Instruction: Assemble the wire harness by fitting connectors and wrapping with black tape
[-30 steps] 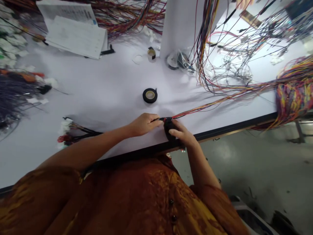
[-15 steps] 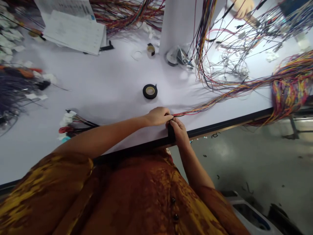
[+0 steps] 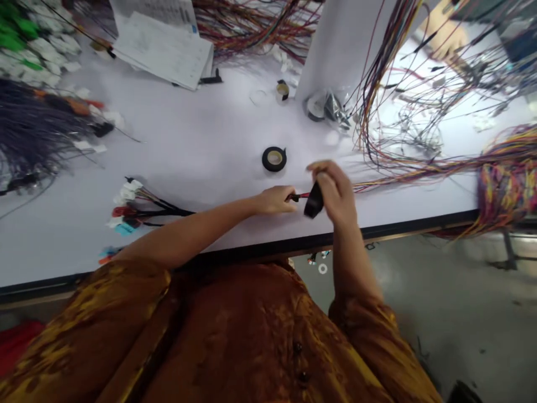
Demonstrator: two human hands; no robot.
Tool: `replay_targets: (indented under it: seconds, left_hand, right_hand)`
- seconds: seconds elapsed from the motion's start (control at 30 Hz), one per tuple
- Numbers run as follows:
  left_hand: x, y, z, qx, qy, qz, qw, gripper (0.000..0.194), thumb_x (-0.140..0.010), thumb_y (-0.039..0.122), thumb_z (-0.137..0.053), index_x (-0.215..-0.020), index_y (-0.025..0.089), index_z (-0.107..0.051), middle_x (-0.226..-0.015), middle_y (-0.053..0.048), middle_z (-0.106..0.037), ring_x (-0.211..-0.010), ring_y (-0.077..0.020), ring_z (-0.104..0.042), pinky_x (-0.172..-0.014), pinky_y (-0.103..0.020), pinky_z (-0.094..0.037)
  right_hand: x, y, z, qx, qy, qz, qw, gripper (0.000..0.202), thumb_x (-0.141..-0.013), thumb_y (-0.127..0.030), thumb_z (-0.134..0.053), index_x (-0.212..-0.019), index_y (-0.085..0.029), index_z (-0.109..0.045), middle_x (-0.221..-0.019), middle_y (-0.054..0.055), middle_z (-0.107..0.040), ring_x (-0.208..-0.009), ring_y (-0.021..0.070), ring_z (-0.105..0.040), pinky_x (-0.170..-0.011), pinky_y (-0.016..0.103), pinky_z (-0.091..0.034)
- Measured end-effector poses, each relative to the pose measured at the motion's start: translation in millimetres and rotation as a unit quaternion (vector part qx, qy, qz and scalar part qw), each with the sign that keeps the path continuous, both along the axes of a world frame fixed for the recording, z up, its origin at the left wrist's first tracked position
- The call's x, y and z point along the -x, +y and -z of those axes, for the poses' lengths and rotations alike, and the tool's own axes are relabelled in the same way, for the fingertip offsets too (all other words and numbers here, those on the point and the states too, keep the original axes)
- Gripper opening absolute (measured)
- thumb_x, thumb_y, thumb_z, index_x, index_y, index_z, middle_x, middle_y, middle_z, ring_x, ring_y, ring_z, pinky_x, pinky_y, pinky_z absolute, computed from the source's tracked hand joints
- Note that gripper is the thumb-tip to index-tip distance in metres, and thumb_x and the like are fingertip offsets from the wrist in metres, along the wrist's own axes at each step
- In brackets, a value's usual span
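A white table (image 3: pixel 201 140) spreads beneath both grips and far past them on either side. Beyond the grips, along the far side, lies a broad heap of mostly red and dark wires (image 3: pixel 255 31), and well to their left is a mass of purple wires (image 3: pixel 29 123). The wire bundle (image 3: pixel 386 182) is in the left hand (image 3: pixel 277 200), which is closed around it; from that fist its red and yellow strands pass behind the right hand (image 3: pixel 338 193) and run on toward a thick, multicoloured coil of wires (image 3: pixel 505 184) draped over the table's edge, well to the right of the grips. Papers (image 3: pixel 163 50) lie beyond and left of the left grip. The right hand, blurred, is raised just beside the left one, gripping a black tape roll (image 3: pixel 314 201) tilted on edge between thumb and fingers; whether a strip joins it to the wires, I cannot tell. A co-worker's hand (image 3: pixel 447 36) is far off, beyond and right of both grips. Left of the left fist, past the forearm, sits a cluster of white, red and blue connectors (image 3: pixel 123 210) on black-covered leads. A second black roll (image 3: pixel 274 167) lies flat just beyond the left grip, and farther out in that direction stands a smaller, nearly used-up roll (image 3: pixel 282 91).
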State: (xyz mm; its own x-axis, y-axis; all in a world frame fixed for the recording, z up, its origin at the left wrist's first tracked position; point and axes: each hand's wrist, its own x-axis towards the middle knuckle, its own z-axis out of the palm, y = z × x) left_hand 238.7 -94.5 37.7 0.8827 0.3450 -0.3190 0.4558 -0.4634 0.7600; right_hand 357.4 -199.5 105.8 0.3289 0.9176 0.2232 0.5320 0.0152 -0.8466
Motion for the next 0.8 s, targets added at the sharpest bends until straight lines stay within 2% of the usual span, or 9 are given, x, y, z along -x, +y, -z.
replay_targets:
  seconds: [0.1,0.17,0.27,0.37,0.43,0.5,0.6,0.67,0.8]
  left_hand:
    - [3.7,-12.3,-4.6,-0.164,0.055,0.030,0.984,0.030,-0.091,0.015,-0.047,-0.117,0.012,-0.064,-0.104,-0.014,-0.072,-0.096,-0.0283,-0.068,-0.081,-0.037,-0.047]
    - [0.5,-17.9,-5.6,-0.213,0.062,0.014,0.975,0.032,-0.098,0.022,-0.039,-0.113,0.012,-0.066,-0.102,-0.016,-0.073,-0.097,-0.0306,-0.069,-0.083,-0.040,-0.048]
    - [-2.3,-13.1,-4.7,-0.167,0.044,-0.034,0.984,0.046,-0.100,0.047,-0.038,-0.099,0.014,-0.071,-0.096,-0.016,-0.073,-0.093,-0.0307,-0.069,-0.081,-0.039,-0.048]
    - [20.0,4.4,-3.7,-0.043,0.047,-0.046,0.997,0.057,-0.100,0.053,-0.031,-0.093,0.015,-0.071,-0.090,-0.012,-0.074,-0.087,-0.0248,-0.069,-0.078,-0.033,-0.048]
    - [56.6,15.1,-3.9,0.016,0.045,-0.020,0.999,0.046,-0.098,0.051,-0.040,-0.107,0.016,-0.069,-0.098,-0.009,-0.074,-0.089,-0.0215,-0.069,-0.081,-0.031,-0.049]
    - [107.0,18.8,-6.2,-0.025,0.049,-0.028,0.998,0.049,-0.089,0.045,-0.059,-0.128,0.017,-0.058,-0.114,-0.011,-0.071,-0.102,-0.0232,-0.067,-0.088,-0.033,-0.049]
    - [189.8,7.4,-16.4,-0.191,0.044,-0.131,0.972,0.046,-0.086,0.035,-0.064,-0.127,0.017,-0.058,-0.128,-0.015,-0.064,-0.122,-0.0302,-0.058,-0.105,-0.044,-0.042]
    - [237.6,-9.5,-27.3,-0.252,-0.003,-0.221,0.942,0.037,-0.088,0.036,-0.061,-0.121,0.020,-0.062,-0.123,-0.012,-0.066,-0.121,-0.0304,-0.058,-0.107,-0.046,-0.041]
    - [298.4,-52.3,-42.5,-0.226,-0.092,-0.431,0.869,0.021,-0.090,0.036,-0.060,-0.105,0.024,-0.068,-0.103,-0.004,-0.073,-0.098,-0.0210,-0.067,-0.094,-0.036,-0.052]
  right_hand:
    - [-60.1,45.6,43.6,0.087,-0.007,0.083,0.993,0.038,-0.090,-0.046,-0.057,-0.117,-0.020,-0.060,-0.080,0.001,-0.055,-0.078,0.0158,-0.056,-0.077,0.033,-0.050]
    - [-81.6,65.7,70.8,0.130,-0.045,0.119,0.983,0.048,-0.082,-0.050,-0.066,-0.118,-0.019,-0.060,-0.090,0.004,-0.059,-0.089,0.0201,-0.058,-0.088,0.039,-0.050]
    - [-84.4,72.1,89.7,0.092,-0.135,0.159,0.974,0.047,-0.077,-0.045,-0.069,-0.115,-0.018,-0.062,-0.114,0.013,-0.059,-0.110,0.0274,-0.056,-0.102,0.050,-0.043]
    - [-72.3,57.3,82.7,0.019,-0.182,0.136,0.974,0.032,-0.084,-0.037,-0.060,-0.111,-0.019,-0.064,-0.118,0.014,-0.061,-0.115,0.0271,-0.055,-0.105,0.049,-0.041]
    - [-63.7,42.7,73.3,0.014,-0.182,0.080,0.980,0.025,-0.089,-0.033,-0.054,-0.106,-0.019,-0.066,-0.109,0.012,-0.065,-0.107,0.0248,-0.060,-0.100,0.046,-0.045]
    - [-54.6,28.3,67.0,0.034,-0.181,0.019,0.983,0.022,-0.091,-0.031,-0.052,-0.102,-0.020,-0.067,-0.103,0.010,-0.068,-0.100,0.0237,-0.062,-0.095,0.043,-0.048]
    - [-34.3,13.4,66.6,0.075,-0.193,-0.060,0.977,0.022,-0.091,-0.031,-0.055,-0.104,-0.019,-0.068,-0.104,0.011,-0.069,-0.101,0.0253,-0.061,-0.094,0.043,-0.048]
    - [-12.5,11.0,69.3,0.100,-0.208,-0.113,0.966,0.026,-0.090,-0.031,-0.057,-0.110,-0.018,-0.067,-0.108,0.013,-0.068,-0.104,0.0278,-0.060,-0.094,0.045,-0.047]
    - [56.0,24.4,71.4,0.130,-0.259,-0.228,0.930,0.035,-0.090,-0.029,-0.058,-0.121,-0.015,-0.062,-0.116,0.016,-0.065,-0.108,0.0314,-0.057,-0.096,0.049,-0.045]
